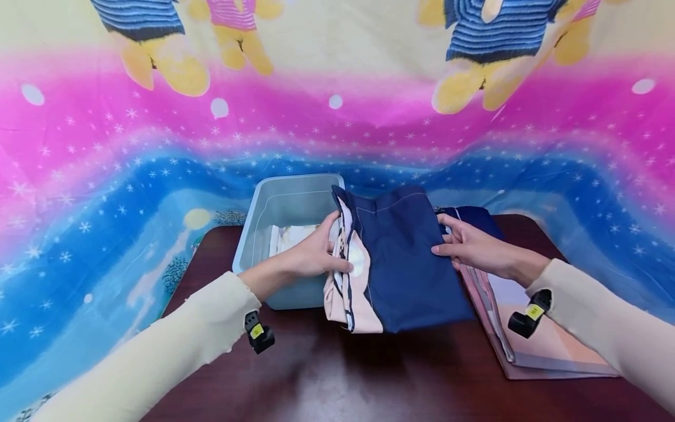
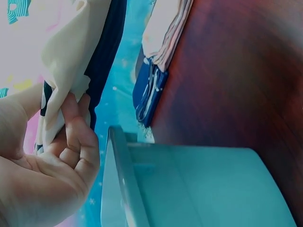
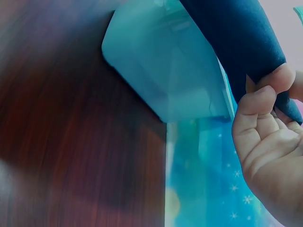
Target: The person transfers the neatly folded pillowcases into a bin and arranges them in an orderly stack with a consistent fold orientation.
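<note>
A folded navy cloth (image 1: pixel 406 258) with layered cream, patterned edges hangs above the table, held up between both hands. My left hand (image 1: pixel 313 249) grips its layered left side, thumb in front; in the left wrist view the fingers of the left hand (image 2: pixel 61 156) curl round the cream layers (image 2: pixel 71 52). On the other side my right hand (image 1: pixel 474 246) pinches the navy edge; the right wrist view shows thumb and fingers of the right hand (image 3: pixel 274 137) closed on the navy fabric (image 3: pixel 241 38).
A grey-blue bin (image 1: pixel 295 296) stands behind the left hand, with white folded cloth (image 1: pixel 297 234) inside. Folded pink and peach cloth (image 1: pixel 548 328) lies on the dark red table (image 1: pixel 327 375) at the right, a navy piece (image 1: pixel 477 218) behind it. A printed curtain (image 1: pixel 337 129) hangs behind.
</note>
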Available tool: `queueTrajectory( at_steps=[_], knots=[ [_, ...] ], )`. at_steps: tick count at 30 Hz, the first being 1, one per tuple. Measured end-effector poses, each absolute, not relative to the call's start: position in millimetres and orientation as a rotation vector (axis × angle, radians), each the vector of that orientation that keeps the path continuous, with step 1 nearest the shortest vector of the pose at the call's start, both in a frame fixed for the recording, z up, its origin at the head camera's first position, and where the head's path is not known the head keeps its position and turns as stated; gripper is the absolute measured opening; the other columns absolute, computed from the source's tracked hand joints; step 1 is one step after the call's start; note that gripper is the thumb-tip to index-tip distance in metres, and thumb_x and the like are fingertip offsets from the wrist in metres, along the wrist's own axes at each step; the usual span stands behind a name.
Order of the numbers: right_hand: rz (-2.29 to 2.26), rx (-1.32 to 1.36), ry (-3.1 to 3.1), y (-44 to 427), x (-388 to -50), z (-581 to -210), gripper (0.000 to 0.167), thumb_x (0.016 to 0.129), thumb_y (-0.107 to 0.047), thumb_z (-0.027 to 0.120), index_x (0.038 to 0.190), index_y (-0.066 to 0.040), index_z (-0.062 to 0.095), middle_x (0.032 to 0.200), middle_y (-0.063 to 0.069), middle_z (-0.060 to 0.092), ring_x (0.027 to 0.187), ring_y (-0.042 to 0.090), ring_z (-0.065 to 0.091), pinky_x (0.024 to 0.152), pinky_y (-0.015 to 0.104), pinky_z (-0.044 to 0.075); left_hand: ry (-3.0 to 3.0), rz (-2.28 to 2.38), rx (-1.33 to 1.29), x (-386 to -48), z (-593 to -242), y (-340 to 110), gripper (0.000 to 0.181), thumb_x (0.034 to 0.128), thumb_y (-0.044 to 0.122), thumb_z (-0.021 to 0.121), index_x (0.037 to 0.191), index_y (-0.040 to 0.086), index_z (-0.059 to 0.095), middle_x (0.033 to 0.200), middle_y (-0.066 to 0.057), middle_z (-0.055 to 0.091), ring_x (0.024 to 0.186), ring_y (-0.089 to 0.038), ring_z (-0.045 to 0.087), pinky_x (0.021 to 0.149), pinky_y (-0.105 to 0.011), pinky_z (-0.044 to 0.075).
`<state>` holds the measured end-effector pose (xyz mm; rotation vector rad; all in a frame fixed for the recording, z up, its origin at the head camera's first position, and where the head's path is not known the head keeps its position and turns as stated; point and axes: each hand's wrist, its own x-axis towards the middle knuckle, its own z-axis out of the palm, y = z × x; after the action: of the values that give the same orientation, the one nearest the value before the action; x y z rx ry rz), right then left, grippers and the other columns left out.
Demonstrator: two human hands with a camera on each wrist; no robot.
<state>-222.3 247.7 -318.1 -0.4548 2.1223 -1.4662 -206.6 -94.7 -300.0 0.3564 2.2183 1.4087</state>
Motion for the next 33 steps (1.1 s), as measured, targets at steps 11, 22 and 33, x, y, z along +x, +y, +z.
queueTrajectory(
  at_steps=[11,22,33],
  knots=[
    [-1.49,-0.449,2.139,229,-228,-317,0.076,0.103,-0.024,0.059,0.16,-0.015,0.009,0.141,0.021,0.056,0.061,0.016,0.052,0.062,0.03,0.048,2.263,1.349,0.298,-209,-291,-113,0.115,0.0888,0.011,0.075,0.161,0.031,-0.012,0.112,-0.019,0.072,0.086,-0.018,0.072,0.087,-0.035,0.055],
    [-1.582,-0.501,2.07,211,-234,-316,0.06,0.103,-0.017,0.058,0.152,-0.014,0.023,0.13,0.01,0.064,0.071,0.013,0.058,0.063,0.027,0.05,2.284,1.302,0.321,-215,-284,-131,0.114,0.091,0.012,0.073,0.161,0.029,-0.016,0.096,-0.015,0.075,0.08,-0.018,0.073,0.094,-0.036,0.054],
    [-1.589,-0.535,2.067,199,-240,-314,0.055,0.103,-0.013,0.057,0.148,-0.011,0.026,0.123,0.009,0.065,0.067,0.013,0.057,0.063,0.028,0.049,2.289,1.301,0.37,-218,-283,-146,0.113,0.0917,0.012,0.071,0.16,0.027,-0.018,0.105,-0.017,0.073,0.084,-0.018,0.072,0.089,-0.035,0.054]
  ],
)
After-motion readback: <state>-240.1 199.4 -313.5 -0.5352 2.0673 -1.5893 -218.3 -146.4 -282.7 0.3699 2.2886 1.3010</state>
